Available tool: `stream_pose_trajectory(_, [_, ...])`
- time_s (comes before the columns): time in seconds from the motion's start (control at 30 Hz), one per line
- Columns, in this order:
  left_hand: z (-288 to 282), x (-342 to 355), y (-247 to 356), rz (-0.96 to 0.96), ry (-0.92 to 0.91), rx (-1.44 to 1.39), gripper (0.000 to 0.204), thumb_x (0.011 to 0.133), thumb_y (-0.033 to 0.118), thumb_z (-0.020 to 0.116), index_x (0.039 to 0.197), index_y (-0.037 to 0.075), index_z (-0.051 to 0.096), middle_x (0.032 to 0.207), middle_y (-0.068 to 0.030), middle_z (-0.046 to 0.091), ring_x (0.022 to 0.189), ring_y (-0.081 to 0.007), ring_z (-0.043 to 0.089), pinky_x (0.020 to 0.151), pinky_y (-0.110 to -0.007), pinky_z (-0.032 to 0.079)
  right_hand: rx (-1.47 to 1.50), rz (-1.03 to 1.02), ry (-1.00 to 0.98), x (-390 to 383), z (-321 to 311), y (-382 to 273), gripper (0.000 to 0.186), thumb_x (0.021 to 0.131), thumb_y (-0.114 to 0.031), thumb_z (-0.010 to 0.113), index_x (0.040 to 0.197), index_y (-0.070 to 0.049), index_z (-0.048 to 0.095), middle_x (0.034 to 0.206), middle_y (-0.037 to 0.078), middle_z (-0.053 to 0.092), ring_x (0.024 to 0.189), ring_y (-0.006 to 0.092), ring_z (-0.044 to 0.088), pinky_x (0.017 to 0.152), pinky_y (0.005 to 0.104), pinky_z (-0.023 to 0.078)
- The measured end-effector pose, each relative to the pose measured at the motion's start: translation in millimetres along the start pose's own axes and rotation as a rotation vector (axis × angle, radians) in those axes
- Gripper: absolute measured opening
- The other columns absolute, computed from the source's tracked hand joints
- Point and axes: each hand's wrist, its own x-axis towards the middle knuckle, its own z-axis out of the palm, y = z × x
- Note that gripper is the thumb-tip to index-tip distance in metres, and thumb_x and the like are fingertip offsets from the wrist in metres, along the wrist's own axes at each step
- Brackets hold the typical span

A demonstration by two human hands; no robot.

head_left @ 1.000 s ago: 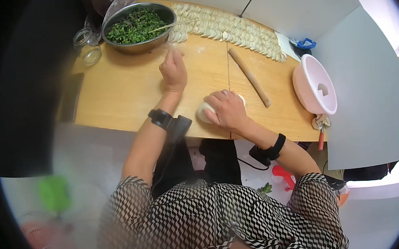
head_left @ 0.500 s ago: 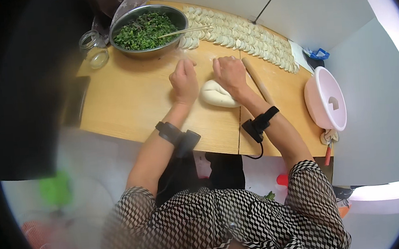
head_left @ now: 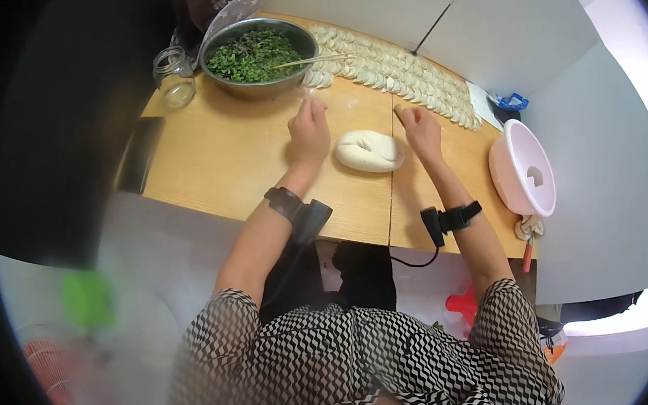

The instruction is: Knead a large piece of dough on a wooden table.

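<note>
A smooth lump of white dough, with a fold creased into its top, rests on the wooden table between my hands. My left hand is curled into a loose fist to the left of the dough, apart from it, with nothing visible in it. On the dough's other side my right hand is closed over the rolling pin. Only the pin's far end peeks out by the fingers; my hand and forearm hide the rest. Both wrists wear black straps with small boxes.
Behind stands a metal bowl of chopped greens with chopsticks in it. A glass jar is beside it. Rows of dumplings line the wall. A pink basin leans at the right, near a red-handled tool.
My right hand has come off the dough and moved right onto the rolling pin. The left hand remains a fist beside the dough. The whole view has shifted slightly.
</note>
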Motion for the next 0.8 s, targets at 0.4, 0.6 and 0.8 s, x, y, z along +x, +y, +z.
stream_pose_trajectory(0.4, [3.0, 2.1, -17.3, 0.153, 0.142, -0.018, 0.032, 0.096, 0.022, 0.043, 0.079, 0.001, 0.06, 0.06, -0.0144, 0.055, 0.052, -0.0231, 0.055, 0.054, -0.035, 0.043, 0.125, -0.421, -0.066, -79.7, -35.5, -81.3, 0.034, 0.074, -0.03, 0.072, 0.088, 0.0, 0.064, 0.077, 0.015, 0.061, 0.071, 0.03, 0.061, 0.067, 0.037, 0.049])
stream_pose_trajectory(0.6, [9.5, 4.1, -13.8, 0.221, 0.137, -0.022, 0.031, 0.096, 0.022, 0.043, 0.079, 0.002, 0.06, 0.058, -0.0136, 0.053, 0.051, -0.0213, 0.053, 0.053, -0.035, 0.042, -0.071, -0.787, -0.193, -57.0, -56.4, -73.2, 0.029, 0.074, -0.026, 0.07, 0.093, -0.004, 0.066, 0.089, 0.018, 0.056, 0.087, 0.0328, 0.056, 0.079, 0.0426, 0.046])
stream_pose_trajectory(0.8, [6.5, 0.6, -18.7, 0.155, 0.131, -0.022, 0.031, 0.096, 0.022, 0.043, 0.078, 0.002, 0.059, 0.053, -0.0094, 0.049, 0.048, -0.0156, 0.049, 0.05, -0.032, 0.04, -0.062, -0.667, -0.1, -114.0, -1.2, -71.0, 0.027, 0.083, -0.029, 0.062, 0.099, -0.008, 0.064, 0.093, 0.014, 0.058, 0.086, 0.0329, 0.057, 0.074, 0.0432, 0.048])
